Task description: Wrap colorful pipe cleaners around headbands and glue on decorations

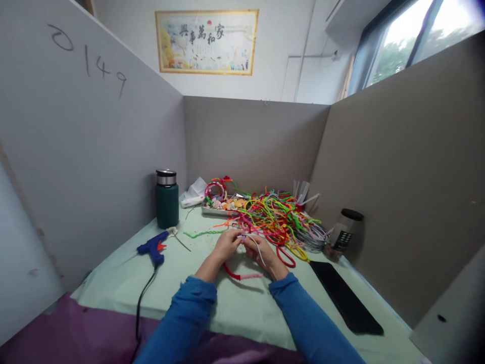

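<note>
My left hand (227, 244) and my right hand (261, 251) meet above the middle of the table, fingers closed around a thin pale lilac strand (256, 244). The strand curves from between the fingertips over the right hand. A red and pink fuzzy strip (239, 276) curves below the hands, its upper end hidden behind my left hand. Just behind the hands spreads a tangled heap of coloured fuzzy stems (280, 215). The exact grip at the fingertips is too small to make out.
A blue glue gun (153, 247) with a cord and a dark green bottle (167, 199) stand left. Behind is a metal tray (217, 212) of shells. At the right are a black flat object (346, 298) and a tilted jar (343, 233). Grey partitions (253, 141) surround the table.
</note>
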### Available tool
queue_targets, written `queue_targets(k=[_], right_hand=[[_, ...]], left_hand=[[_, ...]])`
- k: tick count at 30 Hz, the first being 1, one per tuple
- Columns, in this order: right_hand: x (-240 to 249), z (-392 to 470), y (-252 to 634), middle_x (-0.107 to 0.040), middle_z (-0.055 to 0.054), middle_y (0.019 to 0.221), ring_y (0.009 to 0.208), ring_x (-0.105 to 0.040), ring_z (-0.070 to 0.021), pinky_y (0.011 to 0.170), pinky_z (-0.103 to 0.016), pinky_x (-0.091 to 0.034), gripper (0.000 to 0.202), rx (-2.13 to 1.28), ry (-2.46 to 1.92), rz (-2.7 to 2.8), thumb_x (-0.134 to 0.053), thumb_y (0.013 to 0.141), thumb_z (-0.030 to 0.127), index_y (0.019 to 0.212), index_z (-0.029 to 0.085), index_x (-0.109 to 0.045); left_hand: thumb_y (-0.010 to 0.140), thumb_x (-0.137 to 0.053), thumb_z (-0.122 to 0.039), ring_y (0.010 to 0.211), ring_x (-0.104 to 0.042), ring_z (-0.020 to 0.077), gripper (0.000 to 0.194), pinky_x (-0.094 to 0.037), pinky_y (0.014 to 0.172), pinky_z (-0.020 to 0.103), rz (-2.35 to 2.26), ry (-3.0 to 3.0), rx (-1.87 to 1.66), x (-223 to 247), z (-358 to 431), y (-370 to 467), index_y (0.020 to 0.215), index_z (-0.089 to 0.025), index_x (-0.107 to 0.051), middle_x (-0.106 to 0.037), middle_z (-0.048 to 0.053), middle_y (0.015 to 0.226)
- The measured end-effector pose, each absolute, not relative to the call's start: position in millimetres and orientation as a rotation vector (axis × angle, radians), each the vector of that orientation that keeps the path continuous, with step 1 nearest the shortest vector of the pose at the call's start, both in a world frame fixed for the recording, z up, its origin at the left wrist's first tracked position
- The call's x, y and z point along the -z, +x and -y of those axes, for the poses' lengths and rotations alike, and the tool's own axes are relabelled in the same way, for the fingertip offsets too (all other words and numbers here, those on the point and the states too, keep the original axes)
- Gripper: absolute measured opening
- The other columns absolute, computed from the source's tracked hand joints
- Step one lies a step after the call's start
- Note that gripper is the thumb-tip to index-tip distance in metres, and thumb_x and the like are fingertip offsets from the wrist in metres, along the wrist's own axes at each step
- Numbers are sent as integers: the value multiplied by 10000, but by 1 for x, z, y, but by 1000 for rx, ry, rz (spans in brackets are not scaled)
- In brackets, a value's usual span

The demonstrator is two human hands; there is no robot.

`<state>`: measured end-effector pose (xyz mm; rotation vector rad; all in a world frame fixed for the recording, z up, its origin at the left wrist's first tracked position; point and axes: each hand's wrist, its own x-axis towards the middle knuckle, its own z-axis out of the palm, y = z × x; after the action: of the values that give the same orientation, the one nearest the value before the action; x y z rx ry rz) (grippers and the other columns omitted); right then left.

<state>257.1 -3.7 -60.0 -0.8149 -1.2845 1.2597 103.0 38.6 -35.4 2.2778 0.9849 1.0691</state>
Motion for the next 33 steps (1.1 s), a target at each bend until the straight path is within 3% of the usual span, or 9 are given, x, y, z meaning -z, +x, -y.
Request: queue_targets(k=[6, 10, 14, 17, 22, 26, 30, 33], right_hand=[[55, 5, 260, -443, 47, 531, 472, -387, -81, 454, -227, -255, 368, -1227, -899, 1313, -746, 688, 478, 622, 171, -556], [51, 6, 262, -466, 53, 572, 481, -389, -73, 455, -215, -276, 359, -1246, -899, 1270, -784, 632, 460, 767, 167, -627], [49, 3, 263, -503, 39, 627, 489, -404, -74, 447, -212, -298, 382, -1213, -933, 1076, -761, 636, 504, 768, 176, -616], [48, 2, 262, -524, 30, 650, 489, -402, -75, 440, -211, -297, 409, -1198, -934, 1009, -721, 664, 551, 796, 178, -618], [48, 5, 261, -524, 46, 637, 475, -400, -68, 439, -210, -281, 351, -1169, -940, 1134, -770, 635, 428, 835, 180, -623], [48, 7, 261, -487, 64, 575, 455, -380, -66, 443, -214, -267, 288, -1136, -955, 1203, -742, 641, 344, 848, 170, -643], [49, 7, 260, -464, 70, 538, 440, -358, -65, 437, -217, -243, 221, -1113, -961, 1235, -699, 662, 306, 825, 166, -648], [49, 6, 260, -458, 69, 521, 435, -355, -67, 435, -221, -229, 202, -1098, -977, 1229, -689, 662, 300, 804, 163, -651]], left_hand=[[801, -562, -188, 747, -554, 138, 171, -396, 684, 231, -1098, 2293, -1040, 29, -36, 101, 914, -168, -689, -670, 23, 836], [824, -541, -212, 754, -554, 144, 160, -392, 695, 236, -1098, 2258, -1024, 28, -36, 99, 903, -174, -675, -662, 21, 826], [850, -481, -211, 836, -571, 161, 201, -415, 751, 257, -945, 2097, -1026, 33, -41, 102, 962, -173, -644, -668, 34, 905], [838, -482, -226, 753, -553, 148, 174, -409, 679, 243, -897, 1930, -1017, 36, -44, 104, 921, -173, -625, -641, 20, 819], [789, -555, -301, 499, -373, 91, 157, -282, 489, 222, -932, 1694, -956, 32, -40, 103, 708, -168, -546, -445, -43, 554], [740, -600, -356, 405, -234, 59, 226, -154, 423, 237, -899, 1471, -775, 25, -32, 99, 668, -184, -472, -307, -81, 490], [675, -631, -331, 409, -200, 45, 247, -84, 422, 240, -799, 1333, -686, 21, -29, 95, 657, -188, -431, -295, -81, 519], [668, -611, -328, 418, -230, 48, 225, -115, 421, 230, -778, 1333, -665, 20, -30, 94, 659, -186, -437, -312, -76, 529]])
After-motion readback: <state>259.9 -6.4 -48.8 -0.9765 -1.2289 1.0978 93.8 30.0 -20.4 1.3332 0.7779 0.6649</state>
